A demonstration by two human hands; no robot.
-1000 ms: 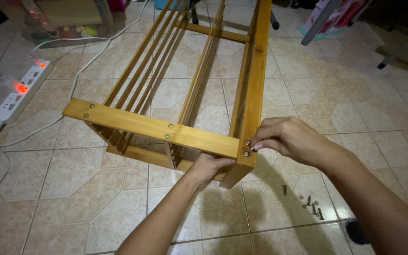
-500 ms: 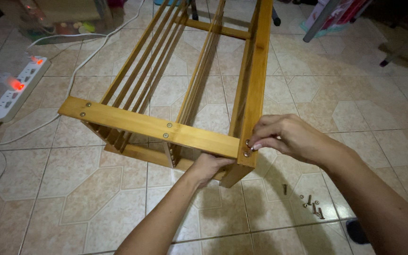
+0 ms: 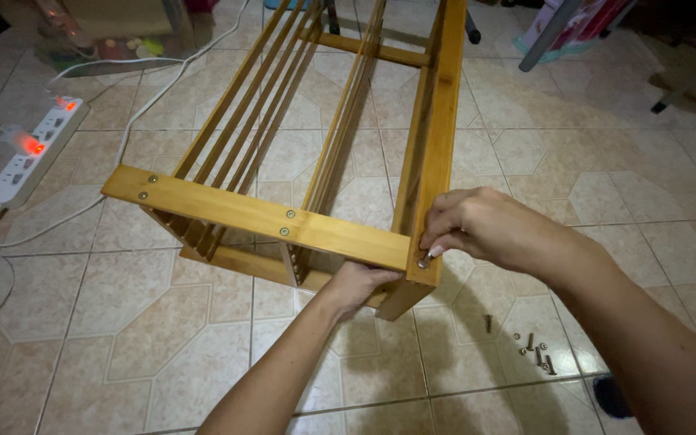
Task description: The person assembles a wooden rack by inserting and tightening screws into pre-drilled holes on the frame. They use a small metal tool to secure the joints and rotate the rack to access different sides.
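Compared with the earlier frames, we see little change: the right hand (image 3: 489, 229) stays at the corner of the wooden rack (image 3: 283, 219), fingertips pinched on a screw (image 3: 423, 261), and the left hand (image 3: 360, 283) still grips the frame from beneath. The rack lies on the tiled floor (image 3: 122, 338). Loose screws (image 3: 529, 346) lie near the right forearm; a power strip (image 3: 30, 153) with lit switches sits well apart at left.

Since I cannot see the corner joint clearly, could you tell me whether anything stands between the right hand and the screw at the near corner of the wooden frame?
Nothing visible does. The right hand already has its fingertips on the screw at the wooden frame corner. The left hand grips the frame from below, clear of the screw.
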